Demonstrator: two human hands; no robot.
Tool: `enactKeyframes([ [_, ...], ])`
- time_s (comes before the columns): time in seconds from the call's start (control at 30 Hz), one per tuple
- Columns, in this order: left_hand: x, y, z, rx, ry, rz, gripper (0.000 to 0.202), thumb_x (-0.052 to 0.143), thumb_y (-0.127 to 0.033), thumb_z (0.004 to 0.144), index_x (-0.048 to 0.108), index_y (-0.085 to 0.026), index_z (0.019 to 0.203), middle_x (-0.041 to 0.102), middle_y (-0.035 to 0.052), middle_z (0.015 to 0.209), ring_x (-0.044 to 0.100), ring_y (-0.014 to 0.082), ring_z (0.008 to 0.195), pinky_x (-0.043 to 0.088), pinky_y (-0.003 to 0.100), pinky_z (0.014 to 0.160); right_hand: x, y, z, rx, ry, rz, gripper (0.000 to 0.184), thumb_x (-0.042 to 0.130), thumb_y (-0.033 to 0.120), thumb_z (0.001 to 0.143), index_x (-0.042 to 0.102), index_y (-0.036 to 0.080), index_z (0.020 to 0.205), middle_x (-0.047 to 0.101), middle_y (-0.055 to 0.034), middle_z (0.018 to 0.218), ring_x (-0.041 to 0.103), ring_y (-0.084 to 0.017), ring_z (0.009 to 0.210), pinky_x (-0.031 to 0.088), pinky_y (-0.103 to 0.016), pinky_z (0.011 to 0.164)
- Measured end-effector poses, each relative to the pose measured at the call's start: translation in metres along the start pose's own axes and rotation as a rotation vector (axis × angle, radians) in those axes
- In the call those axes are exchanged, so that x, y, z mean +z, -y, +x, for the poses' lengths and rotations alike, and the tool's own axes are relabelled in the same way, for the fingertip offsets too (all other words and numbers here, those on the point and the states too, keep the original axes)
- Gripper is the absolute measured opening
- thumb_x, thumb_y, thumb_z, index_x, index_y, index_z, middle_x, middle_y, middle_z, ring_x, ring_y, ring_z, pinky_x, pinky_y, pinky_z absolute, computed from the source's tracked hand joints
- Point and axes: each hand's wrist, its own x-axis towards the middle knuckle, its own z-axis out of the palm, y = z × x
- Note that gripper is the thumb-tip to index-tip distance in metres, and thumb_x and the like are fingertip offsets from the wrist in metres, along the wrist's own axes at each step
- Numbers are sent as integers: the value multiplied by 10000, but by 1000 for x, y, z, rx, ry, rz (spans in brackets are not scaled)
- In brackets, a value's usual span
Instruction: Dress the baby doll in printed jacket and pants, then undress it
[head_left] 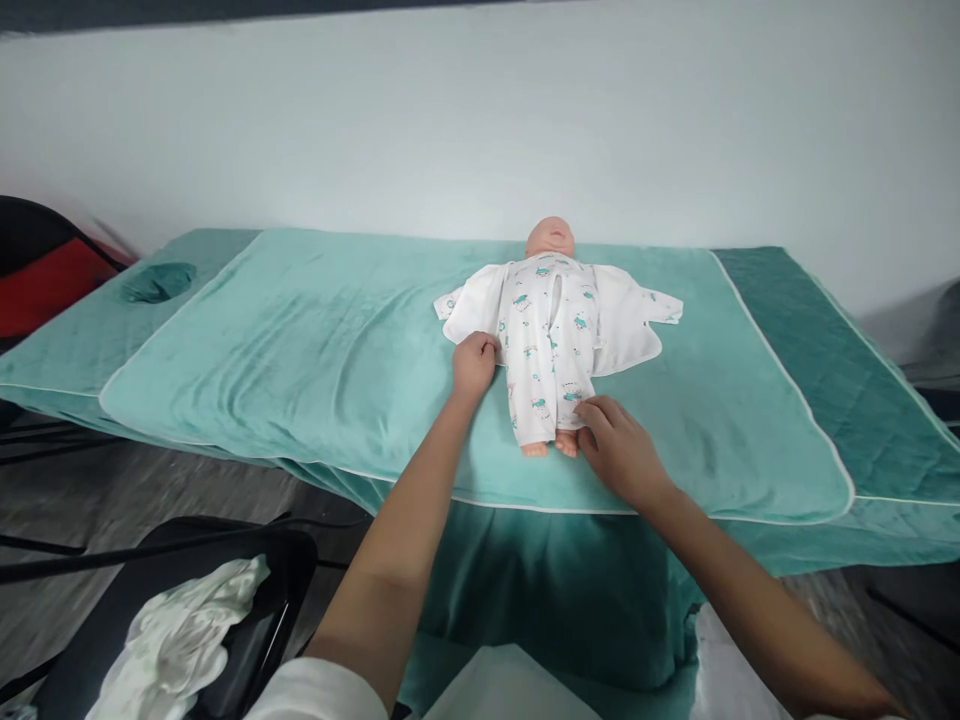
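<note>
A baby doll (551,238) lies on its back on a teal towel (315,350), head toward the wall. It wears a white printed romper (547,350), with a white garment (626,320) spread open under it. My left hand (474,365) is closed on the white fabric at the doll's left side. My right hand (619,450) rests by the doll's feet (551,446), its fingers pinching the romper's leg hem.
The towel covers a massage bed with a darker teal cover (840,340) and a face hole (157,282) at the far left. A black chair (225,570) at the near left holds crumpled white cloth (180,640). A red and black seat (45,275) stands at the far left.
</note>
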Motion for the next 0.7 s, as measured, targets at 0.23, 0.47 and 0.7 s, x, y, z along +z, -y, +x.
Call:
enactKeyframes([
  [0.23,-2,-2,-1,4,-12,3,233,429,-106,790,606,-215,685,705,39,795,648,201,821,486,325,801,-23,15,7,-106,-47,415,100,564,130,981,601,219,1009,649,-51,964,635,-172,857,519,-306,745],
  [0.47,-2,-2,-2,5,-12,-10,229,426,-118,799,602,-219,692,707,43,811,648,205,830,483,329,798,-35,12,3,-207,9,302,73,579,169,990,610,207,1044,669,-68,989,633,-202,894,497,-348,773],
  [0.7,-2,-1,-2,15,0,-4,232,427,-112,804,599,-219,692,710,41,822,655,204,845,487,327,808,-29,-5,-5,-167,115,336,113,541,246,1031,629,214,968,664,-15,829,616,-159,730,462,-313,666],
])
